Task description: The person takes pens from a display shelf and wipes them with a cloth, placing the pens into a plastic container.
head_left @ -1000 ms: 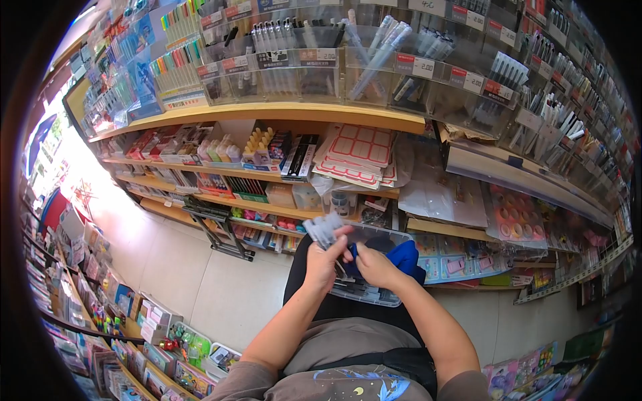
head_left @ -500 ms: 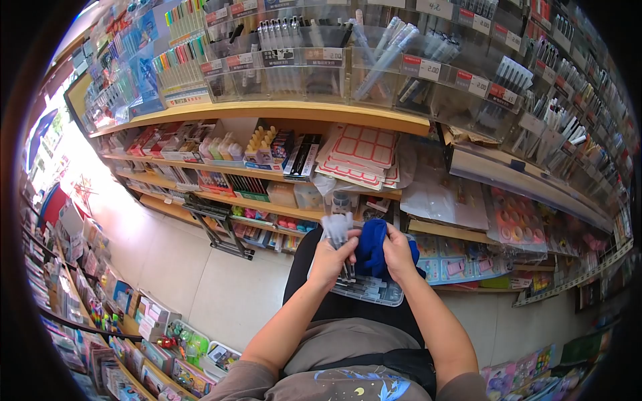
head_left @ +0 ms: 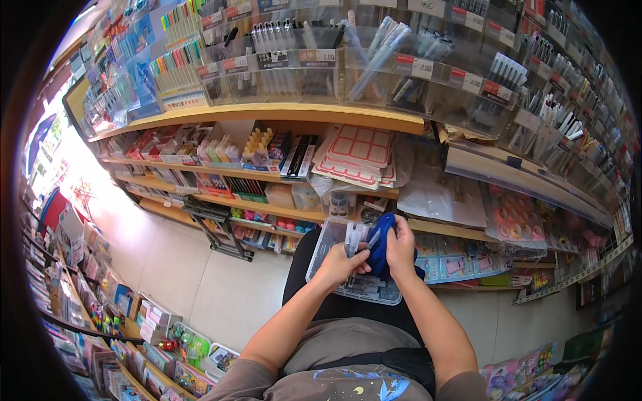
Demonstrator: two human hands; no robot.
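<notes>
A clear plastic box with several pens in it rests on the person's lap. Over it, my left hand is closed around pens whose pale ends stick up past the fingers; how many it holds is hidden. A bunched blue cloth hangs from my right hand, which grips its upper edge. The left fingertips reach the cloth's left side, where a slim greyish piece shows against it; whether they touch is unclear.
Ahead, a wooden shelf carries clear racks of pens with price tags. Red-bordered label sheets lie on a lower shelf. A folded black metal stand leans at left. Stationery racks stand at lower left.
My left hand has moved right and slightly down toward the cloth, uncovering more of the box's left side. The pens moved with it. My right hand has lifted a little with the cloth.
</notes>
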